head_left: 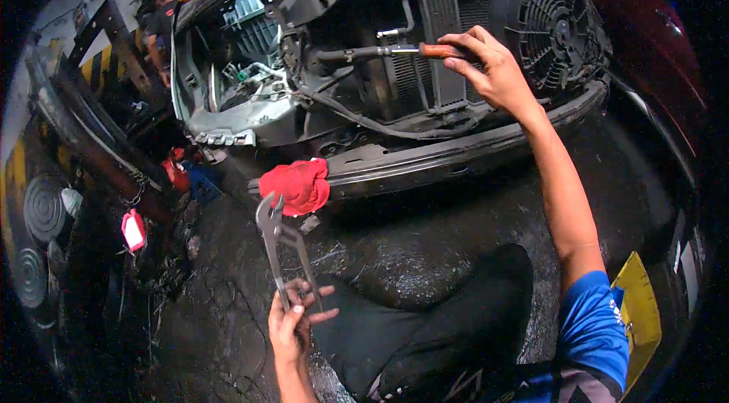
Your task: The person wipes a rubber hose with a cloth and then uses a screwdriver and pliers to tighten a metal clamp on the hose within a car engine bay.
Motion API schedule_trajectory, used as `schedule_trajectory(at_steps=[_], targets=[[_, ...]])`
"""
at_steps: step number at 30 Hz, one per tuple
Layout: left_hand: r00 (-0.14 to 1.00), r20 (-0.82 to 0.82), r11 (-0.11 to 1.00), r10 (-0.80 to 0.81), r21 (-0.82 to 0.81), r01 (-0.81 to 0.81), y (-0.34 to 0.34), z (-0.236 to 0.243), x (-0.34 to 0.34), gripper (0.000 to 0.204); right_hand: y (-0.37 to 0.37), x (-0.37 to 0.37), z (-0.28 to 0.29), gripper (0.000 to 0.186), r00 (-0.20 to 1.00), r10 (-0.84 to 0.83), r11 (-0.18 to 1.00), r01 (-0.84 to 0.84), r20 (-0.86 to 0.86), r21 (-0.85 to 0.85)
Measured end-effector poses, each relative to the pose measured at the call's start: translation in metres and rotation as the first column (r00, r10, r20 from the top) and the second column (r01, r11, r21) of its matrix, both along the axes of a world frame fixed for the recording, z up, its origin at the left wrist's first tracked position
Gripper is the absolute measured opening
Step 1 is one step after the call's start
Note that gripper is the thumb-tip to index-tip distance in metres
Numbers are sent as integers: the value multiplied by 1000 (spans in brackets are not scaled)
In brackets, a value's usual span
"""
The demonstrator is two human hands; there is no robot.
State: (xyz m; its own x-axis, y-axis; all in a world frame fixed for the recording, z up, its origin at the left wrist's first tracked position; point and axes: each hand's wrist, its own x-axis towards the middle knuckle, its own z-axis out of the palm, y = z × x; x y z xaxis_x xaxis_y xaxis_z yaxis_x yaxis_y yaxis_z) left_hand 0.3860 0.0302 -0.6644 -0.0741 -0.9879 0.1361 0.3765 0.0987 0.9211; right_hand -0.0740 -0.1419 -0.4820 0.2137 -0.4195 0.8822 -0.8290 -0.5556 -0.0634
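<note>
A pair of slip-joint pliers [279, 240] stands upright in my left hand [292, 319], whose fingers close around its handles; the jaws point up and away from me. My right hand [486, 69] grips the red-orange handle of a screwdriver [437, 50]. Its metal shaft points left and meets the end of a black rubber hose [355, 54] at the front of a car. Whether the tip is inside the hose or just against it, I cannot tell. Just beyond the plier jaws, a red cloth [300, 184] lies over the left end of the car's lower crossbar [433, 166].
Right of the hose are a radiator [440, 31] and a round black fan [553, 27]. An open headlight bay [228, 69] is at left. A red-and-white container [133, 230] stands at far left, and a yellow panel [639, 312] beside my right arm. Another person [159, 23] is behind.
</note>
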Motion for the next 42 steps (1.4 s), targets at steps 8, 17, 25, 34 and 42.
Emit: schedule_trajectory(at_steps=[8, 17, 25, 34, 42], targets=[[911, 110, 918, -397, 22, 397, -51, 102, -14, 37, 30, 33, 0, 33, 994, -113, 992, 113, -2, 51], [822, 308, 877, -479, 127, 463, -105, 176, -33, 57, 36, 39, -4, 34, 988, -154, 986, 154, -10, 70], [818, 251, 855, -518, 115, 506, -130, 195, -38, 33, 41, 42, -1, 34, 983, -172, 984, 174, -61, 30], [787, 245, 823, -567, 119, 556, -142, 203, -35, 35, 39, 40, -2, 35, 980, -182, 982, 185, -74, 26], [769, 217, 799, -601, 128, 588, -145, 203, -34, 38, 40, 40, -3, 33, 980, -176, 984, 178, -89, 13]])
